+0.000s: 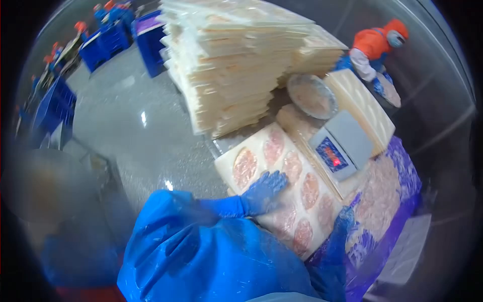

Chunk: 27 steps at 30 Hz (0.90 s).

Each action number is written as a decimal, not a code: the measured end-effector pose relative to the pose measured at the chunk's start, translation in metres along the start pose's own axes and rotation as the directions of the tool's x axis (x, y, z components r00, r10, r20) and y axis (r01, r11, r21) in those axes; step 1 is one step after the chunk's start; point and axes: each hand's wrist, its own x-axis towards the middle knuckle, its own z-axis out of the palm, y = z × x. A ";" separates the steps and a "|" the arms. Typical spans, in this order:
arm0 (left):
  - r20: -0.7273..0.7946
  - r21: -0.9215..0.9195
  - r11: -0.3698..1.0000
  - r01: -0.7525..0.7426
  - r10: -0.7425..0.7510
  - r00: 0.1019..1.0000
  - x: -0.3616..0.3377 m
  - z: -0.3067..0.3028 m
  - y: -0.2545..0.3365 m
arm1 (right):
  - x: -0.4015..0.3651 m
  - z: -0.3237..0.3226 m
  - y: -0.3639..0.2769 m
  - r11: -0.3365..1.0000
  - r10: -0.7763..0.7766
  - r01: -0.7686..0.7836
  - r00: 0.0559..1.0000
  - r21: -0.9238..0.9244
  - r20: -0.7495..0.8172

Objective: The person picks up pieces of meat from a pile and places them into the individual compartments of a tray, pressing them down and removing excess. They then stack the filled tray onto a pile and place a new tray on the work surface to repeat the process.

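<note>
While the left hand (264,192) lies flat on the tray (259,143), fingers spread and palm down, it grips nothing. It just presses on the tray's near-left part, partly covering one portion.

Tray: white, compartmented, sits on the bench straight ahead, tilted diagonally in view. Pink portions (245,167) sit in two rows, one per pocket.

Right hand (343,221): blue glove, at the tray's right edge, between tray and bag (408,176). Partly hidden and blurred, so I cannot tell how far it is open or whether it holds anything.

Both hands are gloved in blue; blue apron (211,261) fills the bottom of the view.

Just beyond the tray's far-right side:
- scale (347,136), grey platter bare, red display (330,156) lit, digits unreadable
- scale rests on another white tray, edge touching ours

Right of that: the blue bag, open, with a pink mass (382,194) in it.

Behind the scale: metal bowl (302,76) with pink product, and a ribbed white tray (362,100) beside it.

Far side of the bench: tall stack (226,65) of white trays, leaning slightly.

Top right: a co-worker (375,45) in orange hood, blue gloves, at the bench end.

Left: wet grey floor (136,126), blue crates (105,43) well apart, more people in orange beyond them.
</note>
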 end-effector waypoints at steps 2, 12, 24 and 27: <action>0.058 -0.006 0.995 -0.100 0.100 0.993 -0.010 0.019 -0.002 | -0.008 0.003 -0.007 0.999 0.031 -0.029 0.997 -0.035 0.075; 0.181 0.044 0.975 -0.216 0.205 0.962 -0.009 0.024 -0.001 | 0.037 -0.056 -0.071 0.825 0.532 -0.553 0.830 0.119 0.167; 0.140 -0.002 0.948 -0.318 0.316 0.939 -0.009 0.026 -0.009 | 0.038 -0.076 -0.066 0.673 0.578 -0.573 0.802 0.467 0.152; 0.102 0.031 0.941 -0.337 0.333 0.937 -0.010 0.031 -0.017 | 0.030 -0.053 -0.031 0.793 0.579 -0.580 0.813 0.188 0.064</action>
